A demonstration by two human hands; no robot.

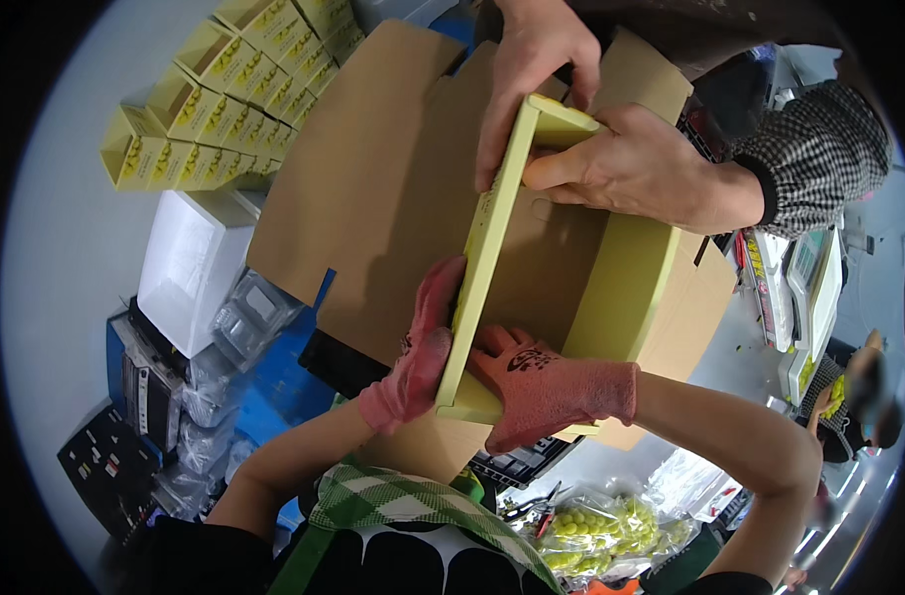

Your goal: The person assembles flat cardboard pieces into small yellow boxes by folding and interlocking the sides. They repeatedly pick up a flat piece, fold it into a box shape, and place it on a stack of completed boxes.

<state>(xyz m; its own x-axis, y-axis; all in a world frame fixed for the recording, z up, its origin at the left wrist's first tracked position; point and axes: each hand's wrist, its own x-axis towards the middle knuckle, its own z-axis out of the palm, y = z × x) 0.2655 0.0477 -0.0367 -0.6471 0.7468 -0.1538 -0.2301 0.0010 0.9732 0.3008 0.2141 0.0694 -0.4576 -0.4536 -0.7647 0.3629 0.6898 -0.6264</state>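
A pale yellow carton (626, 297) with a brown inside lies open between my hands and a co-worker's. My left hand (423, 347), in a pink glove, presses against the outside of its left wall near the close corner. The pink-gloved right hand (557, 387) reaches over the near end, fingers inside against that same wall. At the far end, one bare hand of the co-worker (537, 69) holds the outer side of the wall. Their other hand (636, 169) reaches into the far corner, its fingertips partly hidden. Beneath the carton spreads a large brown cardboard box (373, 178) with opened flaps.
Yellow printed cartons (225, 109) stand stacked at the far left, above a white foam box (190, 263) and clear plastic trays (254, 317). Bagged green grapes (596, 531) and scissors (532, 506) lie close to me. A scale (809, 263) stands right.
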